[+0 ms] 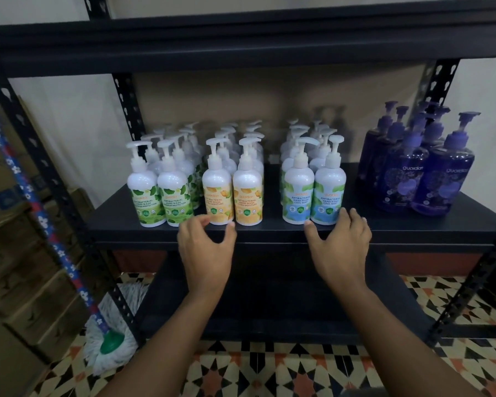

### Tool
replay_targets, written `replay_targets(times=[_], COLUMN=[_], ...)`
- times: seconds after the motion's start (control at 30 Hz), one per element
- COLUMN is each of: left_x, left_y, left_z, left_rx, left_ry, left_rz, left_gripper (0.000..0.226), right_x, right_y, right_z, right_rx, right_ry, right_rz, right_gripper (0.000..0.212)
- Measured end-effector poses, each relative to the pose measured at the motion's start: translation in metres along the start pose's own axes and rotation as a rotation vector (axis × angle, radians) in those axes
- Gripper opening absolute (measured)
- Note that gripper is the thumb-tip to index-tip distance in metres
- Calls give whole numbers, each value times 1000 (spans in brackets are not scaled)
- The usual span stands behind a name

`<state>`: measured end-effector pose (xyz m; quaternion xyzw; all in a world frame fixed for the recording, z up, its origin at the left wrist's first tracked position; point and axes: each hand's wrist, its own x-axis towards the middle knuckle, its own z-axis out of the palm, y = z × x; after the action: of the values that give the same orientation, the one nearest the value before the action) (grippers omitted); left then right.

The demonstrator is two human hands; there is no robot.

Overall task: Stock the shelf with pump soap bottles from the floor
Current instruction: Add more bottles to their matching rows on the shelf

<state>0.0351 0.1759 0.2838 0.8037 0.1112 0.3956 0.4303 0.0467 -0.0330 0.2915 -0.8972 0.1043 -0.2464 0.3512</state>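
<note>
On the black middle shelf stand rows of pump soap bottles: green-label ones at the left, orange-label ones beside them, blue-label ones right of a gap, and dark purple bottles at the far right. My left hand hovers open just in front of the orange-label front bottles, holding nothing. In front of the blue-label bottles my right hand is open too, fingertips close to the front right bottle; I cannot tell whether they touch it.
A mop with a blue flowered handle leans against the shelf's left post. Cardboard boxes are stacked at the left. A lower black shelf sits above the patterned tile floor. An upper shelf beam overhangs the bottles.
</note>
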Motion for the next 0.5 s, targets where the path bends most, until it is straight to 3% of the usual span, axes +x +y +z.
replay_targets(times=[0.1,0.2,0.33,0.5], left_x=[6,12,14,19], left_y=[-10,-18,-22,-17], left_z=[-18,-28,-30,-24], left_rx=[-50,-89,-134,-114], left_ry=[-41,-154,-363,-512], left_rz=[-22,-37,-89,-196], left_gripper=[33,30,54,75], right_x=[-20,-45,-57,-50], right_y=[-29,-57,-75,-86], right_z=[-3,6,31,47], right_rx=[194,337,304,204], right_ry=[100,-68,-244,-237], right_rz=[-170,-255,-297,-285], right_gripper=[60,47,58,66])
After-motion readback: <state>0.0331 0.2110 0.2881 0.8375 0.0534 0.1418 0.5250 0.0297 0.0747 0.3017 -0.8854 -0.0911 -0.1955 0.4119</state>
